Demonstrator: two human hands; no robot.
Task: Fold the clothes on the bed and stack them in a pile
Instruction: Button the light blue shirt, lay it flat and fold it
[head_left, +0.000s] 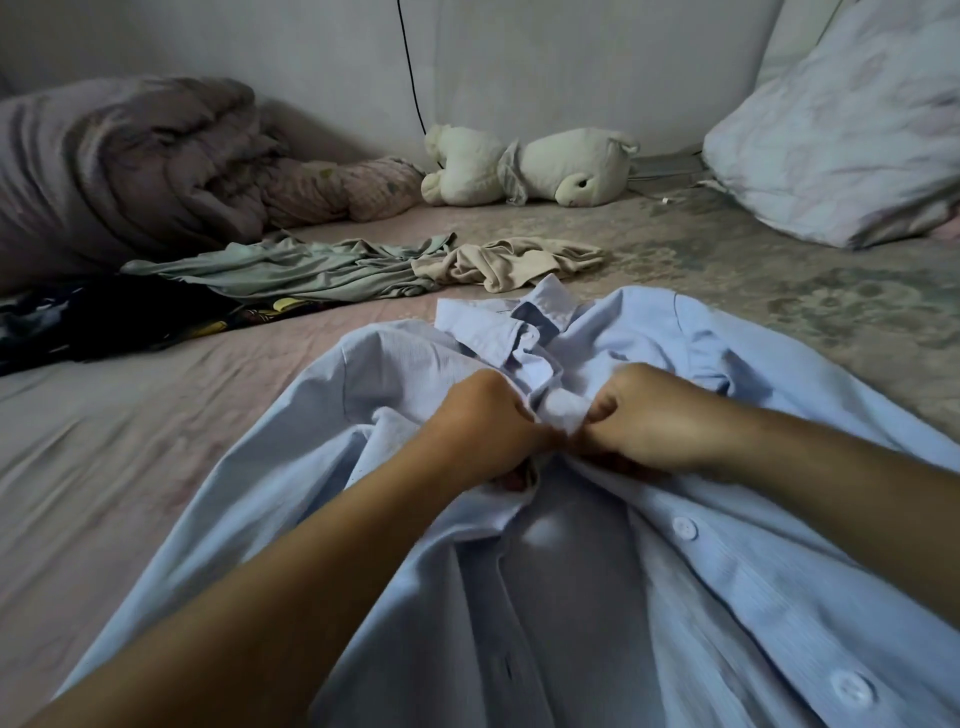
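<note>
A light blue button-up shirt (727, 597) lies spread front-up on the bed (130, 467), collar pointing away from me. My left hand (478, 431) and my right hand (660, 421) meet at the chest just below the collar, each pinching one edge of the shirt's front opening. Below my hands the front gapes open, with white buttons down the right edge. Further back lie a crumpled grey-green garment (311, 270), a beige garment (514, 260) and a dark patterned garment (104, 322) at the left.
A rolled grey-purple quilt (119, 161) fills the back left, with a pink bundle (353, 187) beside it. A white plush toy (535, 166) lies against the wall. A large pale pillow (852, 130) leans at the back right. A black cable (410, 67) hangs down the wall.
</note>
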